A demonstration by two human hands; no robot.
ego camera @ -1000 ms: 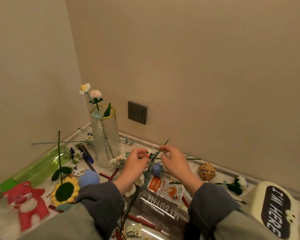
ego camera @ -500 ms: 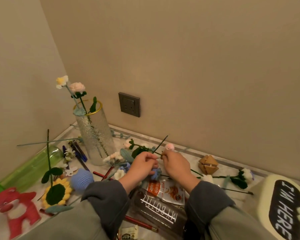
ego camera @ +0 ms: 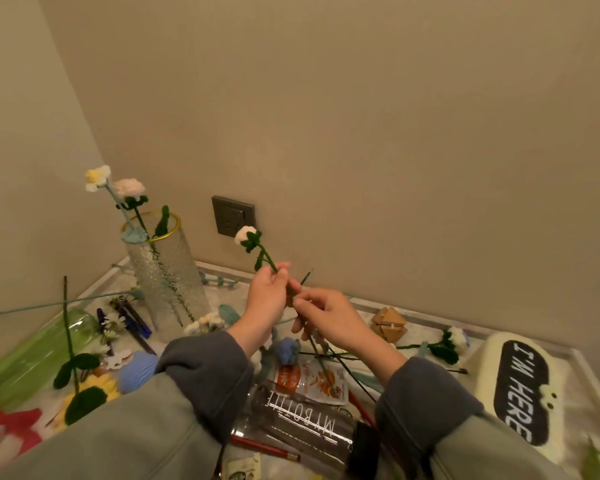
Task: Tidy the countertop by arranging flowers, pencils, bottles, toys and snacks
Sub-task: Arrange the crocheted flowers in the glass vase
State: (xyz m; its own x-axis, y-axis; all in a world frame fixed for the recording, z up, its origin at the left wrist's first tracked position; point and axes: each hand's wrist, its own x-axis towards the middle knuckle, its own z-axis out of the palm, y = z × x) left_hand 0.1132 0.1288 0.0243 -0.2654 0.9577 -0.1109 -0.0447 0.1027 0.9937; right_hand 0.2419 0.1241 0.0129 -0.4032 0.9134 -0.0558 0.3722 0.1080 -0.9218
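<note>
Cluttered marble countertop [ego camera: 420, 332] in a beige-walled corner.
Left hand [ego camera: 269, 301] and right hand [ego camera: 329, 317], close together, pinch the white flower [ego camera: 245, 234] by its stem; earlier low among clutter, it is now raised near the vase [ego camera: 167, 282].

Both hands have risen from the clutter far below the wall socket [ego camera: 232, 216]. The left hand [ego camera: 267, 299] now pinches the green stem of a pale flower [ego camera: 246, 234], lifted so its bud overlaps the socket's lower edge. The right hand [ego camera: 329, 317] has come up below the socket too, pinching the stem lower down.
</note>
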